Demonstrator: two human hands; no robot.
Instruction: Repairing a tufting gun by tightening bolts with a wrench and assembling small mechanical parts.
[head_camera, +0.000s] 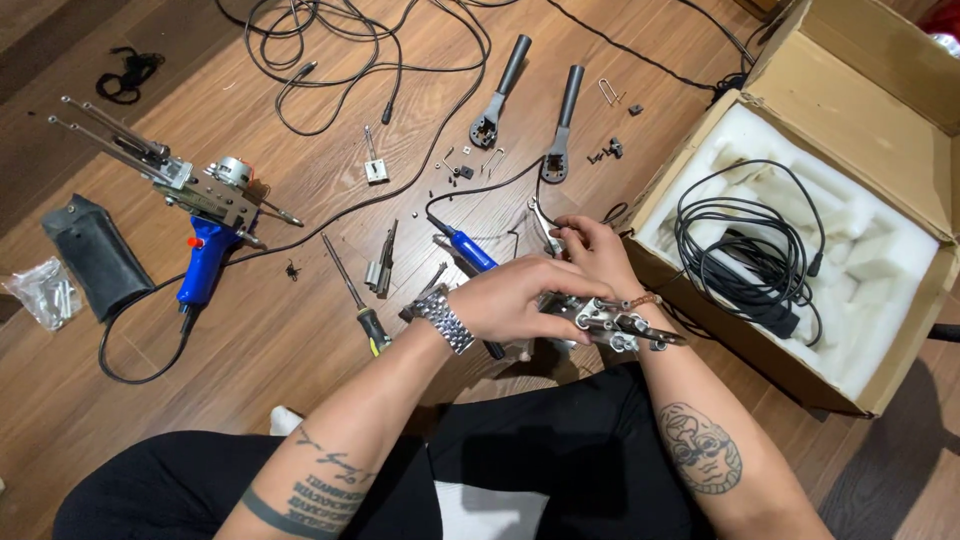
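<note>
Left hand (515, 300) grips metal mechanism (610, 325), long axis pointing right; right hand (590, 250) pinches pliers (543, 228).

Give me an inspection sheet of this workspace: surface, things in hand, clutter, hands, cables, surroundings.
Surface: wooden floor, parts spread over it.
Things in hand: metal mechanism held over the lap; blue-handled tool beside it.
Clutter: blue tufting gun, two black-handled arms, screwdriver, black pouch, bag of small parts, loose screws.
Hands: left hand grips the mechanism; right hand touches its upper end.
Cables: black cords tangled at top; coiled cable in box.
Surroundings: cardboard box with white foam insert.
</note>
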